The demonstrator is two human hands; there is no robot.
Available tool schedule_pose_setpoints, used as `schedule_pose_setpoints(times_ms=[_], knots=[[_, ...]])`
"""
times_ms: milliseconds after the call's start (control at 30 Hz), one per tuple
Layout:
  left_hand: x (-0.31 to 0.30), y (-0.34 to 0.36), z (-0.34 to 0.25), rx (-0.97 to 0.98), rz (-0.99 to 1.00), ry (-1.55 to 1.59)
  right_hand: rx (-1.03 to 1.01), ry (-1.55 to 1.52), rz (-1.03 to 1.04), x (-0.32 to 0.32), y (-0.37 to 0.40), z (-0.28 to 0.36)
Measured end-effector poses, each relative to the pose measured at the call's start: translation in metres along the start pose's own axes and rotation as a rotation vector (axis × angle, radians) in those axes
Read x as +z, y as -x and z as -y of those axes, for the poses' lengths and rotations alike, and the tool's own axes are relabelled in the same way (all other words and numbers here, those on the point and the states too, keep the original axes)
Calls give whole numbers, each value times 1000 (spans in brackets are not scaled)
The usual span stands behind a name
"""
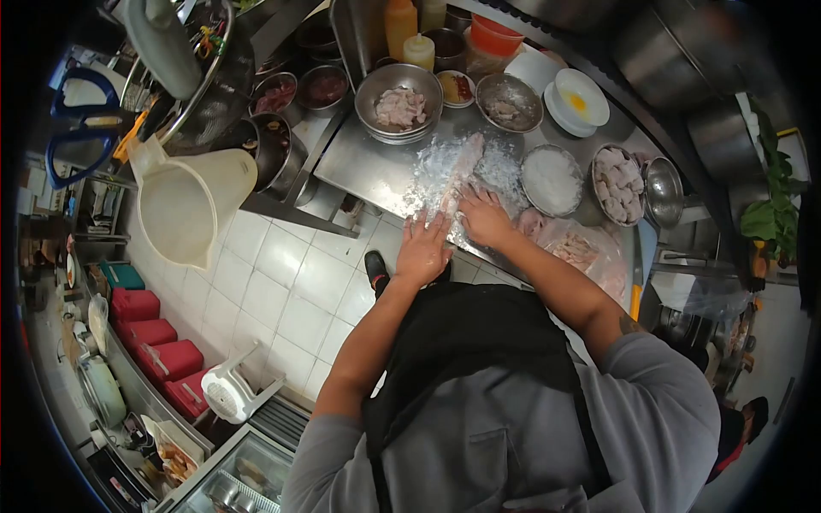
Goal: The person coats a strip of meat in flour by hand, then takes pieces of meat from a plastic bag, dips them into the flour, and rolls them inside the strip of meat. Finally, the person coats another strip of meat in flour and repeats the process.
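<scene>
A long pale strip of raw meat (466, 162) lies on the floured steel table (359, 171), pointing away from me. My left hand (425, 248) is at the table's near edge with its fingers stretched out, by the strip's near end. Just right of the strip, my right hand (485, 215) rests with spread fingers, seeming to touch its side. Loose white flour (428, 171) is scattered around the meat. A bowl of flour (552, 179) stands to the right, beside a bowl of pale raw meat pieces (617, 184).
Behind the flour are a steel bowl with raw meat (400, 109), a floured bowl (510, 103) and a white bowl with egg yolk (578, 104). A plastic bag of raw meat (577, 252) and a yellow-handled knife (636, 295) lie right. A plastic pitcher (184, 209) hangs left.
</scene>
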State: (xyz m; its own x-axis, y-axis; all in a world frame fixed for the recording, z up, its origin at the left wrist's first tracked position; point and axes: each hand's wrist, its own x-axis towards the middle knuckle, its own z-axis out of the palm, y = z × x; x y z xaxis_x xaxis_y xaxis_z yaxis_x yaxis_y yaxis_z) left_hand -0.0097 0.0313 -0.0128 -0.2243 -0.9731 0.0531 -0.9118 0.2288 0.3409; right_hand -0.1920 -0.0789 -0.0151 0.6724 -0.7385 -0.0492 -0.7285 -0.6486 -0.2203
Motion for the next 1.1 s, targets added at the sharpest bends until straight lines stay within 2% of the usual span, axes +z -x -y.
schedule_pose_setpoints(times_ms=[67,200,300,400,500,533,600,700,800,900,1000,1100], knots=[[12,-5,5,34,90,-54,50,-24,7,-5,0,-2],[2,-13,1,25,115,-84,57,-52,192,-22,2,-2],[3,-26,2,51,136,-103,98,-142,5,-26,0,-13],[-11,-42,1,102,60,-136,167,-267,-241,-70,0,-27],[3,-56,13,134,192,-98,389,-138,-186,-113,7,-58],[-7,-60,13,158,179,-107,453,-88,-86,-116,11,-74],[-21,-72,8,146,107,-101,583,-3,109,-114,19,-100],[-39,-101,-13,188,-107,59,615,29,275,-111,24,-119],[-48,-143,-53,257,-188,246,513,100,130,-113,28,-119],[-30,-163,-81,370,9,-12,581,54,162,-114,21,-131],[-29,-162,-93,276,9,56,453,-15,-220,-121,-9,-149],[-36,-145,-88,235,-154,234,399,-14,-344,-127,-60,-161]])
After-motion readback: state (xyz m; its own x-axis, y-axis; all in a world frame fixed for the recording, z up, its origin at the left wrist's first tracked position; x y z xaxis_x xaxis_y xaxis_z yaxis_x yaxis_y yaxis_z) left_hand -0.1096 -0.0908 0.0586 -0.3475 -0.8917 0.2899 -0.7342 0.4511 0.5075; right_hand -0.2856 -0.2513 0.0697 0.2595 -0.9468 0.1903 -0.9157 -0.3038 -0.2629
